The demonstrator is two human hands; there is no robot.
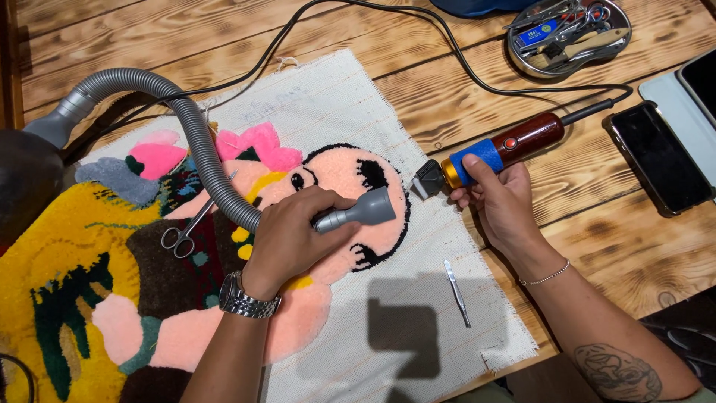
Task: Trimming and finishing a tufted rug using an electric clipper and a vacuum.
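A tufted rug (171, 298) with a pink face, yellow, brown and green areas lies on white backing cloth (350, 97). My left hand (291, 235) grips the grey nozzle (365, 211) of a ribbed vacuum hose (194, 127), its mouth resting on the pink face. My right hand (501, 198) holds an electric trimmer (496, 149) with a blue band and a dark red body, its black head just off the face's right edge. The trimmer's cord runs up and across the table.
Small scissors (186, 231) lie on the rug left of my left hand. Tweezers (456, 292) rest on the cloth. A metal tray (570, 37) of tools sits at the top right, a dark phone (660, 157) and a tablet (690, 89) at the right.
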